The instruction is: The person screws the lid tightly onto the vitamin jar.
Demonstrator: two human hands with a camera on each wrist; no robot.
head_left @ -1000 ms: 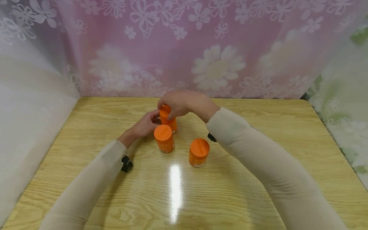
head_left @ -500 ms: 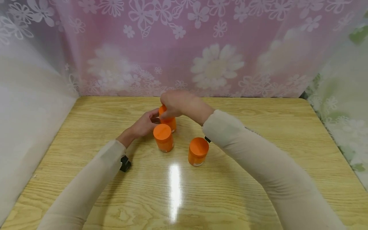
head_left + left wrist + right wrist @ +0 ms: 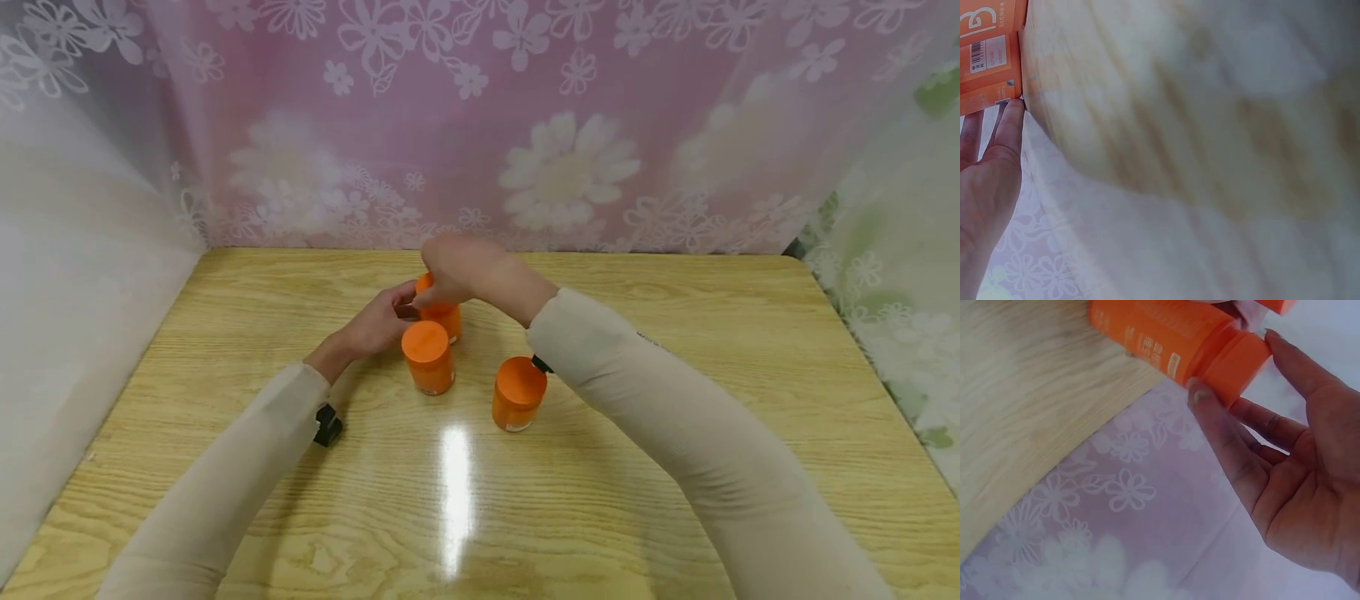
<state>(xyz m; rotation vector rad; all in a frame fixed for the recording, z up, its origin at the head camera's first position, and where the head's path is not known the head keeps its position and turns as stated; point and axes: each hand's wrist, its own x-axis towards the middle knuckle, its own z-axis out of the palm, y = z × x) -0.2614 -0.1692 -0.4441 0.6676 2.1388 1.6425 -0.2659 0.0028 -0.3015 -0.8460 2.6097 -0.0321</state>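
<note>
In the head view my right hand reaches over the farthest orange jar and pinches its orange lid between thumb and fingers. My left hand holds the body of that jar from the left; its fingertips are partly hidden. A second orange jar, lidded, stands just in front, close to the left thumb. Farther right, under my right sleeve, is a third orange jar with its lid on. The left wrist view catches orange jar walls with a barcode label above the left hand.
The jars stand on a wood-grain table. A pink flowered curtain hangs behind its far edge, with pale cloth at the sides. Small black devices sit at both wrists.
My right hand has turned on the lid, its thumb shifting left and its wrist swinging slightly left. The left hand and the two nearer jars stay in place.
</note>
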